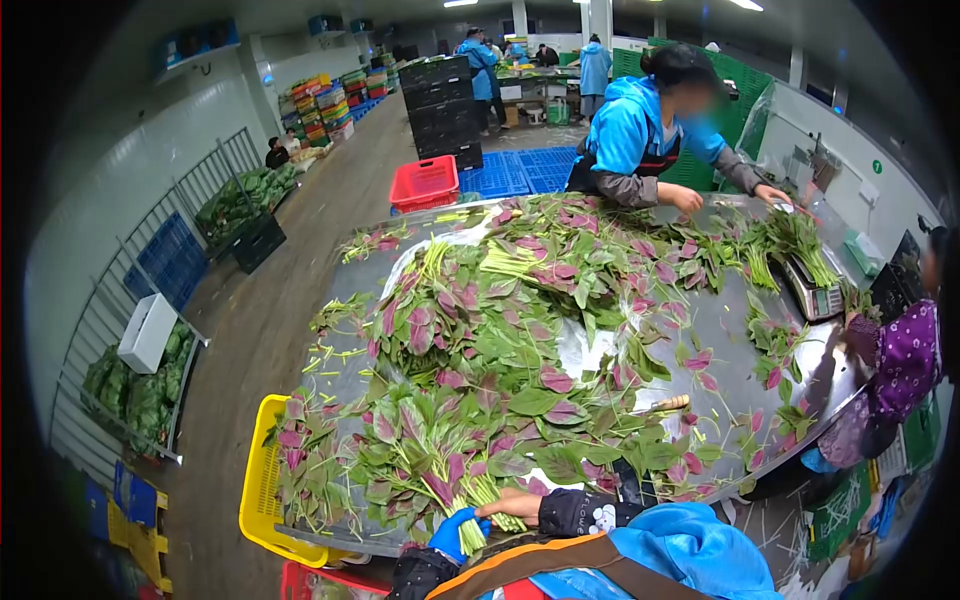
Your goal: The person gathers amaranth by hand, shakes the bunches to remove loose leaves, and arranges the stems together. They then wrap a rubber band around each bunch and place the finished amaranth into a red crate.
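Observation:
At the near edge of the metal table (372,545), my left hand (458,534) in a blue glove closes round the stem ends of a bunch of amaranth (440,470). My bare right hand (513,505) wraps the same bunch's stems from the right side. The bunch's green and purple leaves point away from me, over a large heap of loose amaranth (480,330). A wooden handle (670,404), perhaps of a knife, lies right of the heap; the rest of it is hard to make out.
Across the table a co-worker (640,130) in blue reaches toward bundles beside a digital scale (820,300). Another person's purple sleeve (905,350) is at the right edge. A yellow crate (262,480) stands at the left corner, a red crate (424,183) beyond the table.

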{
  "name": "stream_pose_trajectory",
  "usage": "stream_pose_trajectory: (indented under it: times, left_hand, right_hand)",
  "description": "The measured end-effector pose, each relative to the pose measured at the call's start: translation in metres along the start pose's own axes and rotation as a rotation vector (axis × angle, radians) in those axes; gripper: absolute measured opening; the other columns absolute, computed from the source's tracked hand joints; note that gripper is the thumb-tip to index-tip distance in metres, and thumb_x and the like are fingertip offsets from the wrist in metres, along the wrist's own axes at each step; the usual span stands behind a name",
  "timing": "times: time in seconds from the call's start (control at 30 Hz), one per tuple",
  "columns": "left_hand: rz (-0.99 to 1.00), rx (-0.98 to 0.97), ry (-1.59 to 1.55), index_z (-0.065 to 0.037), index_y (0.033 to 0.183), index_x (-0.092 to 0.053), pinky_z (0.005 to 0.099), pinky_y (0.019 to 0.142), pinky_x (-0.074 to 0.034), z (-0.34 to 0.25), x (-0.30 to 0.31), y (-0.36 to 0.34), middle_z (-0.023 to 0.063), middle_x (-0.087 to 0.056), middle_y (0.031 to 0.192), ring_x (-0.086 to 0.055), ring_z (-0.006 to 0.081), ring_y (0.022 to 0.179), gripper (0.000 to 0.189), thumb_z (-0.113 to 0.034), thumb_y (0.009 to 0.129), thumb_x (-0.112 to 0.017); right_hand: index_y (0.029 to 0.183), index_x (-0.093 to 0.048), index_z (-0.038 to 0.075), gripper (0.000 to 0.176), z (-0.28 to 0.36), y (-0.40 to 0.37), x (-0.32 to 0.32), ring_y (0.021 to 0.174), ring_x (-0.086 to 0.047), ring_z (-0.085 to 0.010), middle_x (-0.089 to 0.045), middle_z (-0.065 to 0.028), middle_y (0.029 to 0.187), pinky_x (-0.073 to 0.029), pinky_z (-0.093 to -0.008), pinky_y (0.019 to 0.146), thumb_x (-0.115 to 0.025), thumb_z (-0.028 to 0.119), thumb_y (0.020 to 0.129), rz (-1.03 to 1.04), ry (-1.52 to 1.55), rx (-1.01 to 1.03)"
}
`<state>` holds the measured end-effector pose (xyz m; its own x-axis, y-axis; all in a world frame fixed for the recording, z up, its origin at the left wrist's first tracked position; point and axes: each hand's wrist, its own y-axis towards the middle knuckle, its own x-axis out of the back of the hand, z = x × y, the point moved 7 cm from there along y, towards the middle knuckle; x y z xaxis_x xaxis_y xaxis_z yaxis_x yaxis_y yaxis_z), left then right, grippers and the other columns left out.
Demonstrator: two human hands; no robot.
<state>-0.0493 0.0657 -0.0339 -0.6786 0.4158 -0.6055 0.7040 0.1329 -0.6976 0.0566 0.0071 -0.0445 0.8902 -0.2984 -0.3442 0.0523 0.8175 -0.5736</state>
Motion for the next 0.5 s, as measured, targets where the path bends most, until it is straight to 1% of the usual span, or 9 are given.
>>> stream_pose_trajectory:
  times: [0.13,0.17,0.27,0.3,0.33,0.4,0.43,0.47,0.5]
  left_hand:
    - [0.079,-0.024,-0.018,-0.006,0.087,-0.056,0.0291,0.058,-0.046,-0.002,0.000,0.006,0.0050,-0.057,0.071,-0.056,0.0175,0.062,0.019,-0.025,0.087,-0.055]
    - [0.055,-0.036,0.012,-0.010,0.083,-0.054,0.0280,0.052,-0.041,-0.004,0.002,0.003,0.0020,-0.053,0.066,-0.049,0.0151,0.055,0.014,-0.023,0.087,-0.055]
    - [0.022,-0.140,0.081,-0.012,0.080,-0.052,0.0289,0.050,-0.040,-0.034,-0.024,-0.042,0.0010,-0.052,0.065,-0.048,0.0149,0.054,0.011,-0.021,0.086,-0.056]
    - [0.037,-0.172,0.069,-0.013,0.080,-0.050,0.0293,0.049,-0.038,-0.045,-0.013,-0.048,-0.0001,-0.050,0.063,-0.047,0.0143,0.053,0.010,-0.018,0.084,-0.057]
    - [0.102,-0.220,0.016,-0.012,0.081,-0.050,0.0291,0.048,-0.037,-0.053,0.001,-0.053,-0.0004,-0.049,0.062,-0.045,0.0139,0.050,0.010,-0.018,0.083,-0.058]
    - [-0.002,-0.332,0.110,-0.012,0.083,-0.050,0.0294,0.048,-0.037,-0.071,0.016,-0.075,-0.0008,-0.048,0.061,-0.044,0.0136,0.048,0.010,-0.018,0.083,-0.058]
    - [-0.011,-0.367,0.085,-0.011,0.083,-0.050,0.0291,0.047,-0.037,-0.076,0.023,-0.083,-0.0008,-0.048,0.061,-0.043,0.0135,0.047,0.009,-0.017,0.082,-0.057]
    - [-0.017,-0.406,0.066,-0.011,0.083,-0.050,0.0289,0.047,-0.036,-0.084,0.029,-0.089,-0.0007,-0.048,0.061,-0.043,0.0134,0.046,0.008,-0.016,0.082,-0.057]
    - [-0.009,-0.435,-0.016,-0.011,0.086,-0.052,0.0278,0.045,-0.035,-0.092,0.042,-0.096,-0.0011,-0.048,0.061,-0.042,0.0130,0.044,0.007,-0.015,0.081,-0.057]
  right_hand:
    - [0.096,-0.056,0.001,0.028,0.019,-0.009,-0.017,0.068,-0.055,-0.0122,-0.061,-0.0040,0.085,-0.042,-0.0287,0.078,-0.065,0.021,0.079,0.241,0.133,0.105]
    - [0.094,-0.055,0.002,0.023,0.028,-0.014,-0.013,0.065,-0.055,-0.0115,-0.059,-0.0033,0.081,-0.042,-0.0274,0.070,-0.063,0.018,0.080,0.182,0.091,0.157]
    - [0.088,-0.050,0.004,0.011,0.087,-0.053,-0.015,0.057,-0.052,-0.0094,-0.053,-0.0012,0.070,-0.042,-0.0232,0.048,-0.058,0.009,0.083,0.007,-0.033,0.315]
    - [0.089,-0.050,0.004,0.011,0.105,-0.066,-0.011,0.055,-0.051,-0.0088,-0.053,-0.0008,0.069,-0.042,-0.0225,0.046,-0.058,0.008,0.083,0.067,0.041,0.319]
    - [0.091,-0.049,0.004,0.012,0.119,-0.079,-0.003,0.052,-0.050,-0.0081,-0.053,-0.0004,0.068,-0.041,-0.0218,0.044,-0.058,0.007,0.083,0.126,0.117,0.319]
    - [0.093,-0.049,0.004,0.016,0.131,-0.094,0.015,0.048,-0.051,-0.0071,-0.054,-0.0014,0.069,-0.042,-0.0200,0.043,-0.060,0.007,0.082,0.095,0.073,0.352]
    - [0.096,-0.048,0.004,0.019,0.127,-0.093,0.022,0.047,-0.050,-0.0065,-0.053,-0.0002,0.067,-0.042,-0.0198,0.042,-0.060,0.006,0.081,0.087,0.066,0.380]
    - [0.096,-0.047,0.004,0.020,0.126,-0.095,0.034,0.046,-0.050,-0.0064,-0.052,0.0000,0.068,-0.042,-0.0190,0.041,-0.060,0.005,0.081,0.004,-0.072,0.378]
    - [0.097,-0.047,0.004,0.021,0.133,-0.107,0.039,0.046,-0.050,-0.0066,-0.052,-0.0002,0.068,-0.042,-0.0189,0.040,-0.060,0.005,0.081,-0.003,-0.009,0.379]
